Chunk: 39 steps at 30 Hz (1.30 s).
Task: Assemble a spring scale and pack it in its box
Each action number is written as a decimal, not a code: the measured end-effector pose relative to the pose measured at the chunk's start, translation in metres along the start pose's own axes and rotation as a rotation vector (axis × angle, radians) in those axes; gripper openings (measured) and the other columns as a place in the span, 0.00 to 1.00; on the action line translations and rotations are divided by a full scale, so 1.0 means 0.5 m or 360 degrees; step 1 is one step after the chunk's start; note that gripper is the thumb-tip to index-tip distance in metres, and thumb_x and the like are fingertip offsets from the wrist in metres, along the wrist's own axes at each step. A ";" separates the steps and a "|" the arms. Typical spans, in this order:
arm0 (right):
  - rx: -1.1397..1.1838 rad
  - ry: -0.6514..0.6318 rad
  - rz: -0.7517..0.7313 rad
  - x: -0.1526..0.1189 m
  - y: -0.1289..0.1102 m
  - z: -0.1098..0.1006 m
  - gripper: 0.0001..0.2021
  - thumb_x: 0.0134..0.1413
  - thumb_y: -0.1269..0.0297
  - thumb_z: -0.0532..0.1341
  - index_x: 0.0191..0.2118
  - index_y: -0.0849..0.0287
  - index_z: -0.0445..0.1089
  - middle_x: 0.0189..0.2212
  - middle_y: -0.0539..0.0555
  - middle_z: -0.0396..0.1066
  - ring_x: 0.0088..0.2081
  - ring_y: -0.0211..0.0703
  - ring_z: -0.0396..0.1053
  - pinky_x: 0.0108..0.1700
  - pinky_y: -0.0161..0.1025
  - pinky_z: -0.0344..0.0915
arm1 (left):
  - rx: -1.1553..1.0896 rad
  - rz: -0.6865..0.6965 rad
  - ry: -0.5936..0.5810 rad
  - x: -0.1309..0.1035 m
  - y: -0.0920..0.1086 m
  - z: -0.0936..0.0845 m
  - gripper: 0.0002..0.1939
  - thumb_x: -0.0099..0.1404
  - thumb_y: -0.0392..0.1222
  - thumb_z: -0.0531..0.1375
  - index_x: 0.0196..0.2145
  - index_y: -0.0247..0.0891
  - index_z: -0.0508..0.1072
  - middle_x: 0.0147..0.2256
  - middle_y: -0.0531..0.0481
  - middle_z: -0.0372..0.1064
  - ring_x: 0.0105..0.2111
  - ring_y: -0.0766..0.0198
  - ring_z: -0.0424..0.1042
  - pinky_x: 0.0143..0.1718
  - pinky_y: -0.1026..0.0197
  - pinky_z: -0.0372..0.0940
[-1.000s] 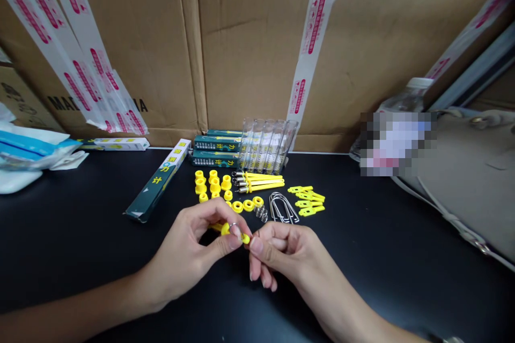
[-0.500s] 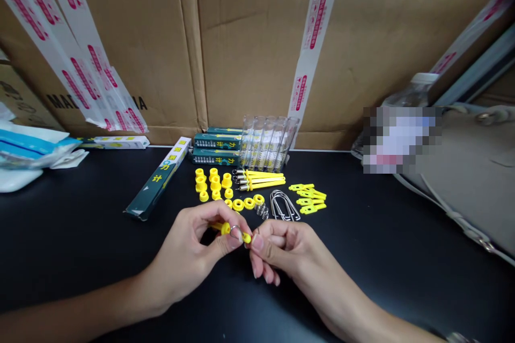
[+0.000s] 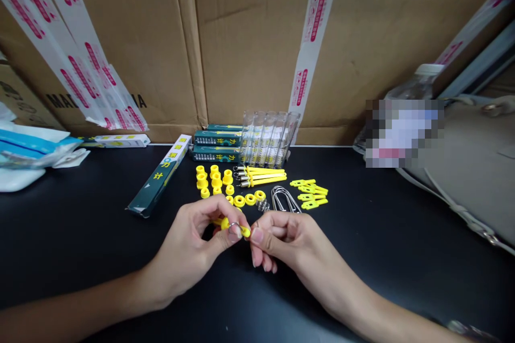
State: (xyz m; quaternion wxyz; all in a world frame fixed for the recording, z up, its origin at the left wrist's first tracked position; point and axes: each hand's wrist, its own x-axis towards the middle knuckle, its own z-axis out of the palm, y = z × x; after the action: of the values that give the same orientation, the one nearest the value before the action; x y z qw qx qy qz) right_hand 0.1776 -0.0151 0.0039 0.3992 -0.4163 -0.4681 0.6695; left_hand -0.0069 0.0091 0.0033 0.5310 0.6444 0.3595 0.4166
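Note:
My left hand (image 3: 197, 249) pinches a slim yellow plastic rod (image 3: 225, 223) with a small metal ring (image 3: 233, 226) at its near end; its far part is hidden by my fingers. My right hand (image 3: 287, 241) is closed in a pinch against the yellow tip (image 3: 245, 232) that sticks out from my left fingertips. What lies between the right thumb and finger is too small to make out. Just beyond my hands are several yellow collars (image 3: 216, 179), yellow rings (image 3: 250, 200), small coil springs (image 3: 263, 206) and bent metal hooks (image 3: 285, 199).
Yellow rods with metal ends (image 3: 263, 176) lie behind the rings. Flat yellow tabs (image 3: 314, 189) lie to the right. Clear tubes (image 3: 269, 139) stand before stacked green boxes (image 3: 217, 140). Another long box (image 3: 161, 177) lies left. A bottle (image 3: 418, 86) and bag (image 3: 478, 166) sit right.
Both hands keep their pinch at almost the same place. The view has shifted slightly; the yellow rod and ring show little change.

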 end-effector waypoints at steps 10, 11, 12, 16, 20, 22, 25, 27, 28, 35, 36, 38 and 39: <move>-0.0052 0.0058 -0.0092 -0.001 -0.003 0.004 0.21 0.48 0.47 0.72 0.25 0.62 0.71 0.20 0.49 0.71 0.23 0.34 0.65 0.27 0.33 0.61 | -0.0026 0.0020 -0.0017 0.001 0.003 0.000 0.09 0.62 0.33 0.65 0.26 0.39 0.69 0.29 0.54 0.73 0.30 0.66 0.70 0.35 0.64 0.63; -0.0059 0.0062 -0.0114 -0.002 -0.001 0.004 0.21 0.49 0.46 0.71 0.25 0.62 0.71 0.20 0.50 0.71 0.23 0.34 0.65 0.28 0.33 0.62 | -0.0025 0.0025 -0.0019 0.002 0.002 0.000 0.09 0.62 0.33 0.65 0.26 0.39 0.69 0.29 0.54 0.73 0.31 0.66 0.70 0.35 0.64 0.63; -0.0069 0.0068 -0.0139 -0.003 0.001 0.004 0.21 0.50 0.46 0.70 0.26 0.62 0.71 0.21 0.50 0.72 0.23 0.34 0.66 0.28 0.33 0.63 | -0.0023 0.0028 -0.0021 0.003 0.002 0.000 0.09 0.62 0.33 0.65 0.26 0.39 0.70 0.29 0.54 0.73 0.31 0.66 0.70 0.35 0.64 0.63; -0.0093 0.0089 -0.0189 -0.005 0.004 0.004 0.20 0.51 0.47 0.70 0.27 0.62 0.72 0.22 0.52 0.73 0.24 0.36 0.67 0.29 0.34 0.64 | -0.0020 0.0036 -0.0035 0.003 -0.002 -0.002 0.09 0.63 0.33 0.64 0.27 0.39 0.70 0.29 0.53 0.73 0.31 0.65 0.70 0.35 0.64 0.63; -0.0063 0.0083 -0.0185 -0.004 0.006 0.004 0.19 0.52 0.49 0.70 0.27 0.62 0.72 0.22 0.52 0.73 0.25 0.36 0.67 0.29 0.34 0.64 | -0.0025 0.0059 -0.0041 0.003 -0.003 -0.002 0.09 0.63 0.33 0.64 0.26 0.39 0.70 0.30 0.53 0.73 0.32 0.65 0.71 0.36 0.63 0.64; -0.0068 0.0085 -0.0198 -0.004 0.009 0.006 0.18 0.53 0.50 0.69 0.27 0.61 0.72 0.22 0.52 0.73 0.24 0.36 0.67 0.29 0.34 0.65 | -0.0036 0.0071 -0.0046 0.002 -0.003 -0.002 0.09 0.64 0.34 0.64 0.26 0.39 0.70 0.30 0.52 0.73 0.32 0.64 0.71 0.36 0.63 0.64; -0.0149 0.0109 -0.0234 -0.007 0.013 0.006 0.16 0.56 0.53 0.68 0.27 0.60 0.71 0.22 0.51 0.72 0.24 0.36 0.67 0.29 0.35 0.65 | -0.0042 0.0080 -0.0044 -0.003 -0.005 -0.002 0.10 0.64 0.34 0.65 0.26 0.38 0.70 0.29 0.52 0.73 0.31 0.64 0.71 0.35 0.63 0.63; -0.0345 0.0154 -0.0328 -0.010 0.016 0.005 0.13 0.59 0.57 0.65 0.27 0.59 0.71 0.23 0.50 0.72 0.25 0.37 0.68 0.30 0.35 0.65 | -0.0045 0.0083 -0.0050 -0.006 -0.008 -0.003 0.10 0.64 0.35 0.65 0.26 0.38 0.69 0.29 0.52 0.73 0.31 0.64 0.70 0.34 0.63 0.63; -0.0479 0.0181 -0.0404 -0.011 0.016 0.004 0.12 0.61 0.60 0.64 0.28 0.59 0.71 0.23 0.50 0.72 0.26 0.37 0.69 0.30 0.35 0.65 | -0.0046 0.0087 -0.0057 -0.006 -0.009 -0.004 0.10 0.64 0.35 0.65 0.26 0.38 0.69 0.29 0.52 0.72 0.31 0.64 0.70 0.35 0.63 0.63; -0.0818 0.0212 -0.0595 -0.018 0.009 -0.004 0.11 0.63 0.65 0.61 0.28 0.57 0.71 0.24 0.48 0.72 0.27 0.37 0.69 0.30 0.34 0.64 | -0.0050 0.0108 -0.0083 -0.002 -0.006 -0.003 0.10 0.67 0.36 0.64 0.28 0.39 0.68 0.32 0.52 0.73 0.34 0.64 0.71 0.38 0.63 0.63; -0.0772 0.0199 -0.0564 -0.019 0.007 -0.005 0.11 0.63 0.64 0.61 0.28 0.57 0.71 0.24 0.49 0.72 0.27 0.38 0.70 0.31 0.34 0.65 | -0.0054 0.0114 -0.0090 -0.001 -0.005 -0.002 0.11 0.67 0.36 0.64 0.28 0.39 0.67 0.33 0.53 0.73 0.34 0.64 0.71 0.38 0.63 0.64; -0.0683 0.0181 -0.0499 -0.019 0.004 -0.005 0.10 0.62 0.63 0.62 0.28 0.57 0.71 0.24 0.49 0.73 0.27 0.38 0.70 0.31 0.34 0.66 | -0.0050 0.0129 -0.0113 -0.002 -0.002 -0.001 0.10 0.67 0.37 0.64 0.30 0.40 0.67 0.34 0.53 0.72 0.35 0.64 0.71 0.40 0.63 0.64; -0.0642 0.0176 -0.0468 -0.019 0.003 -0.005 0.11 0.62 0.63 0.62 0.28 0.57 0.71 0.24 0.49 0.73 0.27 0.38 0.70 0.31 0.34 0.66 | -0.0039 0.0130 -0.0124 -0.002 -0.001 -0.001 0.08 0.68 0.37 0.63 0.31 0.40 0.68 0.34 0.53 0.72 0.36 0.64 0.71 0.40 0.63 0.64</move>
State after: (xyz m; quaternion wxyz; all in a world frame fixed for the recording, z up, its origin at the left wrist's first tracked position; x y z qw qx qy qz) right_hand 0.1829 -0.0233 0.0036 0.4261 -0.4509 -0.6252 0.4735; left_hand -0.0075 0.0083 0.0028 0.5351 0.6676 0.3068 0.4170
